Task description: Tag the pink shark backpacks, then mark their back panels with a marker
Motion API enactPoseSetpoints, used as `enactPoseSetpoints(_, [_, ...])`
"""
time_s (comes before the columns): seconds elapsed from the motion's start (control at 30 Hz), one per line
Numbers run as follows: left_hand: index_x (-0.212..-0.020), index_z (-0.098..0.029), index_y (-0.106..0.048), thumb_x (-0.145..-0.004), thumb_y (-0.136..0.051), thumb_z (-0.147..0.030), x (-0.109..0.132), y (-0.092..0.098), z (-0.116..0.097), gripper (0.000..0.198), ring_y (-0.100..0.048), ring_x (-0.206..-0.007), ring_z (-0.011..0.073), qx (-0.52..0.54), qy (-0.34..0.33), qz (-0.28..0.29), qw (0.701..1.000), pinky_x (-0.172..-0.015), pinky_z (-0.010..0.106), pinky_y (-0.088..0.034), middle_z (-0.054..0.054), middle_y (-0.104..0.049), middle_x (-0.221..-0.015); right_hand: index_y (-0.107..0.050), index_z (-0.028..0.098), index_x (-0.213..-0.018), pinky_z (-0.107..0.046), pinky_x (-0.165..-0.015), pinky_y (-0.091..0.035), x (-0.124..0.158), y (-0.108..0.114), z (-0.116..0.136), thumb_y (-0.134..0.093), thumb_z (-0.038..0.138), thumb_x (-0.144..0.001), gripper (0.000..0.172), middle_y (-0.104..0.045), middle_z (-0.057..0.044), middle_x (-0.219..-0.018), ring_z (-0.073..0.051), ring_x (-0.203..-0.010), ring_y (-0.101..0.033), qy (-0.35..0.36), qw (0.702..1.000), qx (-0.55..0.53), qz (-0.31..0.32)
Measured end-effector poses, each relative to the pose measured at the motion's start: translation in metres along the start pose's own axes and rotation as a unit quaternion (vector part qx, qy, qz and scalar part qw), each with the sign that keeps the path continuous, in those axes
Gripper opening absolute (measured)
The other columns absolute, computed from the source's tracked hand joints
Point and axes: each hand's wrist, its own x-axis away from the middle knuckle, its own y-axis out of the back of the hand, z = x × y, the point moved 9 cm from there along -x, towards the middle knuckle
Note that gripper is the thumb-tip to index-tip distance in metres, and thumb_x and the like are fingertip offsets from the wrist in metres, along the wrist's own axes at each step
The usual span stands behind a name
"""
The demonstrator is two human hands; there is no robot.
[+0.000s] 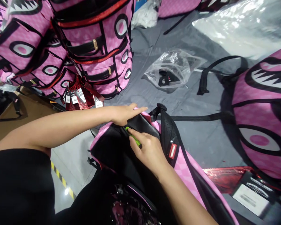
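Observation:
A pink-and-black backpack (187, 175) lies in front of me, its black side turned up. My left hand (125, 114) grips its upper edge, with one finger stretched along the pink border; part of the grip is hidden. In my right hand (148, 150) is a slim green tool with a black end (136, 139). Its tip meets the black fabric just below my left hand, and I cannot make out what kind of tool it is. Beside my right hand, a black shoulder strap (168, 128) with a red label runs down the backpack.
Stacked pink backpacks (96, 47) stand at the upper left, with red tagged pouches (78, 97) below. Another pink backpack (262, 122) lies right on the grey table cover (189, 134), near a red pouch (224, 178). Clear bags (175, 67) lie behind; a cardboard box (30, 109) is left.

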Motion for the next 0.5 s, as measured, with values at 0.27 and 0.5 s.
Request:
enactPoseSetpoints(0.27, [-0.155,-0.027,0.003,-0.076,-0.056,-0.01,-0.002,-0.001,0.002,0.099,-0.05,-0.125,0.0234,-0.007,0.003,-0.005,1.0,-0.098,0.029,-0.044,0.014,-0.026,-0.152,-0.07,0.016,-0.117,-0.028,-0.068,-0.052,-0.002,-0.006,-0.01,-0.051,0.024,-0.092,0.032,-0.075,-0.007,-0.088,-0.018,-0.07,-0.069,-0.057,0.997,-0.056,0.01])
enactPoseSetpoints(0.5, [-0.153,-0.033,0.007,-0.076,-0.057,-0.014,-0.005,-0.002,0.005,0.102,-0.054,-0.119,0.0235,0.002,0.004,-0.001,1.0,-0.095,0.03,-0.046,0.012,-0.026,-0.151,-0.07,0.019,-0.118,-0.027,-0.067,-0.052,0.0,-0.008,-0.017,-0.052,0.026,-0.092,0.033,-0.076,-0.005,-0.092,-0.017,-0.07,-0.069,-0.101,0.991,-0.09,0.004])
